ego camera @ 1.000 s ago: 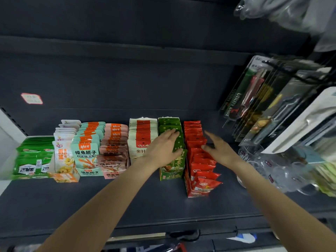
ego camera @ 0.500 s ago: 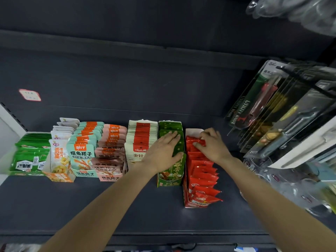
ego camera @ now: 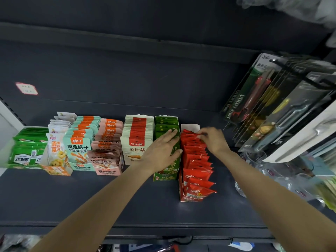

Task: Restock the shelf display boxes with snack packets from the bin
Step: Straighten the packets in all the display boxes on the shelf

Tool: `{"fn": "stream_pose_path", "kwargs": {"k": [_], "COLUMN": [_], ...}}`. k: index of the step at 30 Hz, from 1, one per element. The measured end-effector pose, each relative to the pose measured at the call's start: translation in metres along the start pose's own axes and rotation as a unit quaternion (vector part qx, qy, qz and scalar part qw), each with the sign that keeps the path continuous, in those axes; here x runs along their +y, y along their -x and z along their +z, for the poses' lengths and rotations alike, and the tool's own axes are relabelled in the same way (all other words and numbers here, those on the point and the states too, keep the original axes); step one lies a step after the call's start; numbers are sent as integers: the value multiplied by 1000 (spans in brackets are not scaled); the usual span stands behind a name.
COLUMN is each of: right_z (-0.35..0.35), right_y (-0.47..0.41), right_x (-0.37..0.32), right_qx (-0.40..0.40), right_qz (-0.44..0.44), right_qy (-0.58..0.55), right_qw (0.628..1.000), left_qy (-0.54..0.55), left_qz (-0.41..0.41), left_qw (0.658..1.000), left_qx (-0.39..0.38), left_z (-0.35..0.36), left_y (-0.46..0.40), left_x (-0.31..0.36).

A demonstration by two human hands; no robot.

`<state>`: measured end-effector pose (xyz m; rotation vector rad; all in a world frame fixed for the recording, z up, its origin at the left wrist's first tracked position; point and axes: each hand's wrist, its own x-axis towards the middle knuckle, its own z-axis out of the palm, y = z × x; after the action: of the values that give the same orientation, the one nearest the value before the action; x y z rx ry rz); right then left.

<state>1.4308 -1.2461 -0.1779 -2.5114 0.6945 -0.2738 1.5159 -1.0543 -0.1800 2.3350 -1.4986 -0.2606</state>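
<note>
We press our left hand (ego camera: 161, 151) flat, fingers straight, on the green packets in the green display box (ego camera: 166, 174). Just right of it, our right hand (ego camera: 211, 140) curls its grip around the rear red packets (ego camera: 197, 160) in the red display box (ego camera: 189, 198) on the shelf (ego camera: 91, 202).
</note>
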Motion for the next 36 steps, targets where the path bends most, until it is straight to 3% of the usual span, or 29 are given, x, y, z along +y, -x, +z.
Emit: {"fn": "stream_pose_path", "kwargs": {"k": [4, 9, 12, 20, 24, 27, 30, 32, 36], "right_z": [4, 3, 3, 0, -3, 4, 1, -3, -1], "right_y": [-7, 5, 19, 29, 20, 22, 25, 29, 41], "right_x": [-8, 4, 6, 12, 4, -2, -9, -10, 6], "right_qx": [98, -6, 16, -29, -88, -26, 99, 126, -18], "right_qz": [-21, 12, -2, 53, 23, -7, -62, -80, -14], "right_qy": [-55, -30, -45, -93, 38, 85, 29, 4, -46], "right_qw": [993, 999, 999, 994, 995, 996, 993, 989, 999], "left_qy": [18, 15, 17, -15, -10, 2, 58, 94, 62], "left_qz": [-8, -7, -2, 2, -3, -8, -21, -27, -18], "left_qw": [1000, 1000, 1000, 1000, 1000, 1000, 998, 995, 998], "left_qx": [-5, -2, 8, -6, -5, -11, -15, -8, 2], "left_z": [-1, 0, 1, 5, 7, 5, 2, 2, 4], "left_y": [1, 2, 5, 2, 3, 5, 7, 7, 7], "left_x": [1, 2, 3, 6, 6, 6, 6, 5, 9]}}
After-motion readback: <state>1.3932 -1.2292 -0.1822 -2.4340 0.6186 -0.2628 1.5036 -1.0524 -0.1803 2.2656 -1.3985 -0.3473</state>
